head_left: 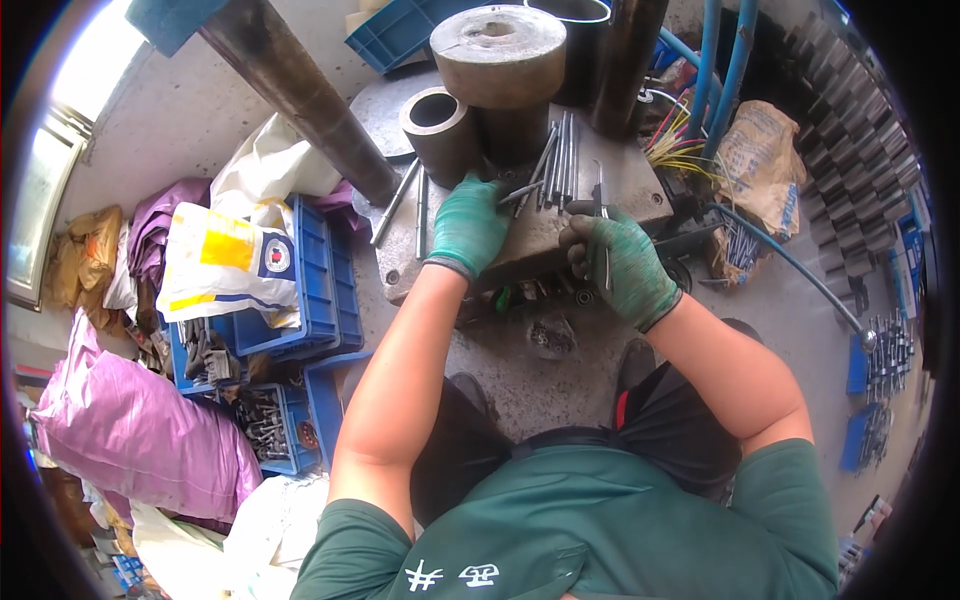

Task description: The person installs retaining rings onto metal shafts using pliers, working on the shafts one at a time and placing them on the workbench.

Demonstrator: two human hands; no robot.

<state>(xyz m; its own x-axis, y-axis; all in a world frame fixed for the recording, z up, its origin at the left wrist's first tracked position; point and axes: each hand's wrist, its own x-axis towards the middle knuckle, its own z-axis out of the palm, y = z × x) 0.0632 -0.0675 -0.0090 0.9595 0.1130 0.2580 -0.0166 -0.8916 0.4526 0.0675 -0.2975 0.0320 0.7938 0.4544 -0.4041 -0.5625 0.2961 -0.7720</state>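
Observation:
My left hand (468, 228), in a green glove, reaches in at the foot of a hollow metal cylinder (437, 150). Its fingers are partly hidden, closed around a short metal rod (523, 191) whose end sticks out to the right. My right hand (628, 265), gloved in green with dark fingertips, grips a slim metal tool (600, 190) with a bent tip pointing away from me. Between the hands, several thin metal rods (565, 160) lie side by side on the steel press bed (630, 185). Two more rods (421, 215) lie left of my left hand.
A thick round press head (498, 55) stands above the bed between steel columns (300, 100). Blue crates (315, 270) with metal parts and a purple sack (150, 430) are on the left. At right are blue hoses (735, 70), coloured wires (680, 150) and a brown paper sack (760, 160).

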